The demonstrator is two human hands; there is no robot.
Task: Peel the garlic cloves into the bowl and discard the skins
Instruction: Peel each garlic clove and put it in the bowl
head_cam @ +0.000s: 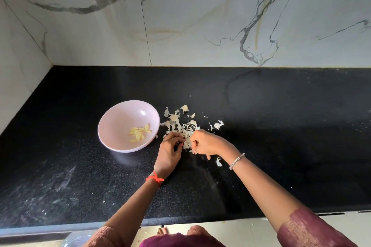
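Black worktop (281, 126), marble wall behind: peeled cloves (139, 133) already in pink bowl (112, 114) toward left edge; left hand (169, 152) & right hand (207, 144) both curled round loose skins (180, 124) beside it, discarding prob. still left

Pink bowl (112, 126), black speckled counter (281, 126)

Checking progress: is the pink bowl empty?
No, several peeled cloves lie inside the pink bowl.
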